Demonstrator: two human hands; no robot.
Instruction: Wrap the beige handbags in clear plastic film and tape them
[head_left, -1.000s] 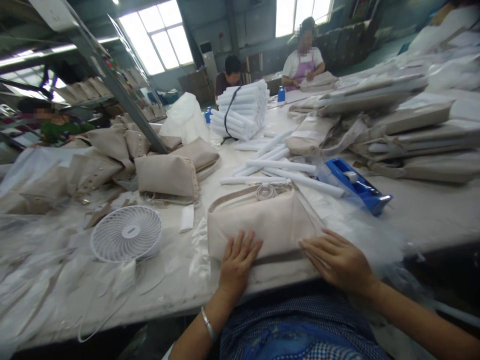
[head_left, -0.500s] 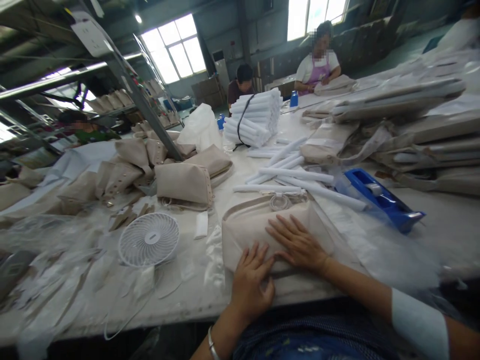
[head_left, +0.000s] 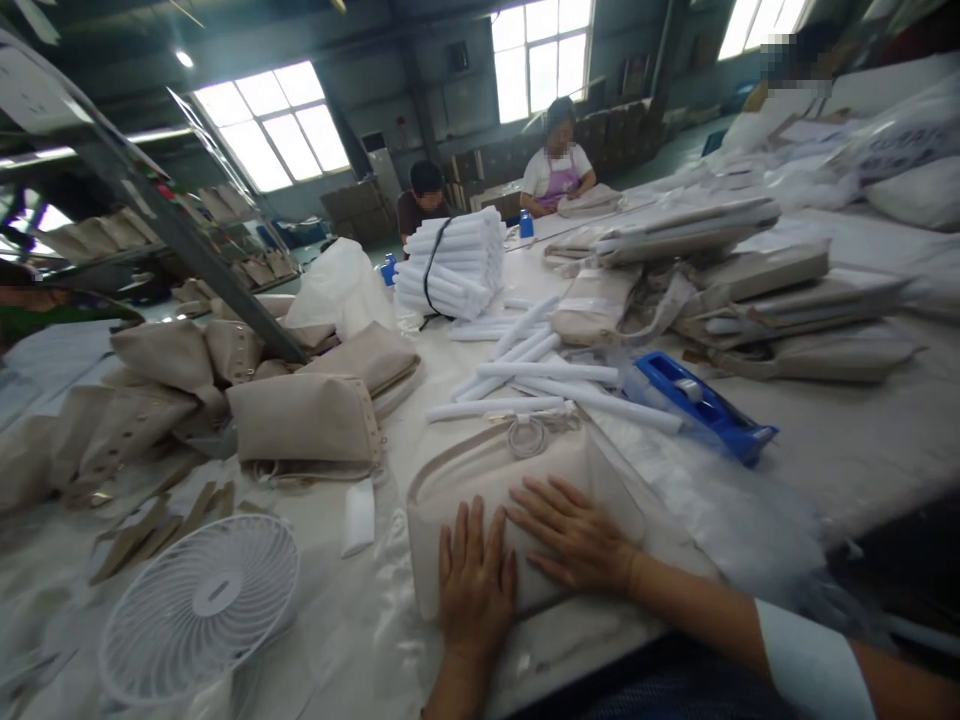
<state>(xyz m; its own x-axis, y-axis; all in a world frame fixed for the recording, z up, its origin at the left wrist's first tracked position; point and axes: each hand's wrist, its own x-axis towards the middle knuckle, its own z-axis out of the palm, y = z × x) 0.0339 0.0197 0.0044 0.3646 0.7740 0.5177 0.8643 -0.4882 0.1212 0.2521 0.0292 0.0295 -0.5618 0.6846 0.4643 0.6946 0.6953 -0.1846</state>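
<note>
A beige fabric bag (head_left: 495, 470) lies flat on the white table (head_left: 847, 440) right in front of me, with a coiled white cord (head_left: 529, 436) at its far edge. My left hand (head_left: 474, 580) rests flat on the bag's near side, fingers stretched out and close together. My right hand (head_left: 574, 535) lies flat on the bag's middle beside the left one, fingers spread. Neither hand holds anything. Clear plastic film (head_left: 720, 510) spreads to the right of the bag.
A small white fan (head_left: 199, 605) sits at the near left. More beige bags (head_left: 304, 415) lie to the left, loose white rolls (head_left: 547, 375) and a blue tape dispenser (head_left: 701, 405) behind. A stack of white rolls (head_left: 454, 260) and piled flat bags (head_left: 757, 290) stand farther back. Other people work at the far end.
My right hand slid from the bag's right corner to its middle, beside the left hand. The left hand has flattened out. The view has shifted and come closer.
</note>
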